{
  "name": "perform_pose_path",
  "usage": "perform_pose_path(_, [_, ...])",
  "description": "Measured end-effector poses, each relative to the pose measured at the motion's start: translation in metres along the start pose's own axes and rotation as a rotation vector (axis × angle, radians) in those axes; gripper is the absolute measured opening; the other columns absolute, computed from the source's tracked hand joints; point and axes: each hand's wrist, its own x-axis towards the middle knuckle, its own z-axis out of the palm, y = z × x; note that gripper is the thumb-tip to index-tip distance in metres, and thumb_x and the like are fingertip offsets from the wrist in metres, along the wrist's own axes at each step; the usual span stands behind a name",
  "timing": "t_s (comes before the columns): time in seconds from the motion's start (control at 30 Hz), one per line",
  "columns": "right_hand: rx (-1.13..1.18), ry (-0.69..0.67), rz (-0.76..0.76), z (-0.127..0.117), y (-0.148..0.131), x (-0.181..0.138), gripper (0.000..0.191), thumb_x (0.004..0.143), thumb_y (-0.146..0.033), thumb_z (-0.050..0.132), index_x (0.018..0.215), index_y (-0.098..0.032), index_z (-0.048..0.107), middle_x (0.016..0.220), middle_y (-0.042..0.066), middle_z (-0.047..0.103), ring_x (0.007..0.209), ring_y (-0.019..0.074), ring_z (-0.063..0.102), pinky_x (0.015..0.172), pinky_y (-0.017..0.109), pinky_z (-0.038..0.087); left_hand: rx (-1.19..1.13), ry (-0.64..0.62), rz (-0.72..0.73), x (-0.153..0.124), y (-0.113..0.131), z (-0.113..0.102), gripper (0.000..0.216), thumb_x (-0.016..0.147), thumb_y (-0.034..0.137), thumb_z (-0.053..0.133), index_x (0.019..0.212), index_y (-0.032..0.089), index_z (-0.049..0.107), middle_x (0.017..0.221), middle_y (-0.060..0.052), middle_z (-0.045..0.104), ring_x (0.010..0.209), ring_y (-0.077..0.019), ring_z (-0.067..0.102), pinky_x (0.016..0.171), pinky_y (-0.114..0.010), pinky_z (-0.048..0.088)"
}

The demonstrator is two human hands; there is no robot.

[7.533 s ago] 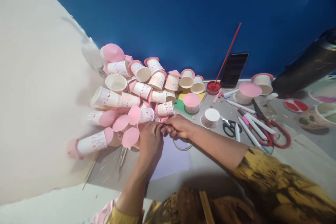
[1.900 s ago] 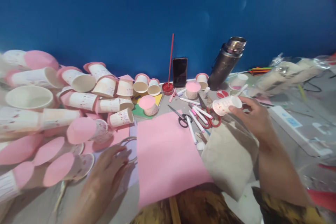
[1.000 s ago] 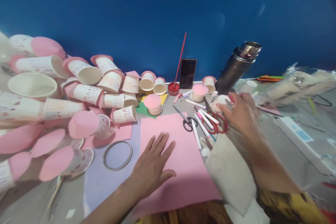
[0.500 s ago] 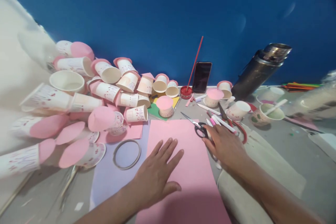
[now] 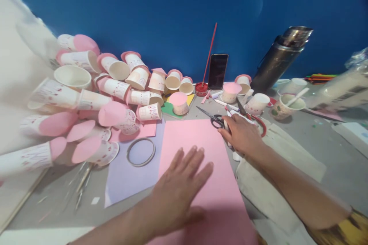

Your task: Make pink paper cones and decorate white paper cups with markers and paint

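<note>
My left hand [image 5: 181, 187] is spread over a pink paper sheet [image 5: 192, 134], its fingers apart and holding nothing. At the sheet's right edge, my right hand [image 5: 243, 132] curls over a group of pens. A white pen [image 5: 236, 156] runs beneath it, partly hidden, between thumb and fingers. Right beside my thumb lie the scissors [image 5: 217, 122] with black handles, blades pointing to the far left. Under the pink sheet's left side is a lilac sheet [image 5: 123, 187], with a grey ring [image 5: 141, 152] lying on it.
Many paper cups with pink discs [image 5: 115, 88] are heaped at the left. Against the blue wall stand a phone [image 5: 218, 72], a red pot with a stick [image 5: 201, 89] and a dark flask [image 5: 277, 61]. A cloth [image 5: 284, 176] lies right, near a cup with a brush [image 5: 287, 107].
My left hand has slid slightly right and toward me over the pink sheet. The fingers of my right hand have curled in more around the pens. The view has tilted down a little.
</note>
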Motion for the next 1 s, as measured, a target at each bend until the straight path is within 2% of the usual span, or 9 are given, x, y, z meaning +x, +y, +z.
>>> perform_pose_path(0.1, [-0.005,0.034,-0.014,0.004,0.001,-0.002,0.037,0.1,-0.041,0.057,0.129,-0.02,0.062,0.118,0.013,0.068,0.109,0.0308,0.065,0.073,0.034,0.044,-0.015,-0.053,0.078,0.002,0.02,0.005,0.099,0.083,0.06,0.073,0.163,0.025,0.025,0.171,-0.019,0.022,0.158,-0.0408,0.015,0.125,-0.066,0.017])
perform_pose_path(0.27, [-0.008,0.058,-0.025,0.007,0.001,-0.003,0.036,0.1,-0.041,0.056,0.128,-0.02,0.062,0.119,0.013,0.067,0.112,0.03,0.064,0.078,0.034,0.045,-0.054,-0.057,0.117,0.005,0.018,0.018,0.089,0.092,0.076,0.043,0.163,0.023,0.027,0.17,-0.021,0.021,0.158,-0.0416,0.014,0.124,-0.067,0.015])
perform_pose_path(0.37, [0.006,0.051,-0.003,0.005,0.0,-0.003,0.036,0.099,-0.041,0.057,0.128,-0.02,0.062,0.12,0.013,0.067,0.113,0.0297,0.064,0.079,0.034,0.045,-0.033,-0.044,0.134,0.001,0.016,0.021,0.092,0.092,0.078,0.038,0.164,0.024,0.021,0.17,-0.021,0.018,0.158,-0.0414,0.011,0.125,-0.066,0.012])
perform_pose_path(0.5, [0.03,0.039,0.006,0.004,0.0,-0.002,0.038,0.099,-0.041,0.057,0.131,-0.02,0.062,0.123,0.014,0.066,0.113,0.0293,0.064,0.082,0.034,0.046,0.031,-0.017,0.129,-0.005,0.023,0.028,0.091,0.092,0.074,0.045,0.164,0.023,0.022,0.17,-0.02,0.022,0.158,-0.0413,0.013,0.126,-0.065,0.009])
perform_pose_path(0.6, [0.042,0.038,0.009,0.005,0.0,-0.001,0.039,0.1,-0.04,0.057,0.133,-0.02,0.062,0.122,0.013,0.066,0.114,0.0289,0.063,0.083,0.034,0.046,0.083,-0.014,0.108,-0.006,0.028,0.034,0.086,0.094,0.06,0.058,0.164,0.023,0.023,0.17,-0.02,0.023,0.158,-0.0406,0.015,0.126,-0.064,0.009])
perform_pose_path(0.77, [0.058,0.027,0.015,0.007,0.002,0.0,0.038,0.1,-0.04,0.057,0.132,-0.021,0.063,0.121,0.012,0.066,0.115,0.0295,0.063,0.083,0.035,0.046,0.053,-0.059,0.145,0.003,0.024,0.036,0.098,0.082,0.054,0.076,0.161,0.024,0.027,0.169,-0.021,0.025,0.155,-0.0472,0.018,0.121,-0.073,0.016])
perform_pose_path(0.83, [0.063,0.024,0.007,0.007,0.003,0.0,0.039,0.1,-0.041,0.057,0.133,-0.021,0.062,0.121,0.012,0.066,0.115,0.0295,0.063,0.084,0.035,0.046,0.019,-0.06,0.201,0.009,0.026,0.033,0.082,0.088,0.05,0.07,0.157,0.025,0.035,0.167,-0.019,0.031,0.156,-0.0441,0.021,0.121,-0.072,0.017])
perform_pose_path(0.93, [0.065,0.02,0.0,0.007,0.004,0.001,0.04,0.1,-0.041,0.057,0.133,-0.021,0.062,0.122,0.013,0.066,0.115,0.0295,0.063,0.084,0.035,0.046,-0.008,-0.025,0.32,0.019,0.036,0.029,0.046,0.101,0.042,0.051,0.144,0.025,0.05,0.163,-0.017,0.042,0.155,-0.0342,0.03,0.125,-0.061,0.021])
perform_pose_path(1.0, [0.068,0.02,0.004,0.007,0.004,0.001,0.04,0.1,-0.04,0.057,0.134,-0.021,0.062,0.123,0.013,0.066,0.114,0.0294,0.063,0.084,0.035,0.046,0.005,0.019,0.342,0.024,0.046,0.03,0.038,0.105,0.038,0.044,0.137,0.022,0.055,0.16,-0.017,0.046,0.153,-0.0311,0.035,0.125,-0.053,0.025])
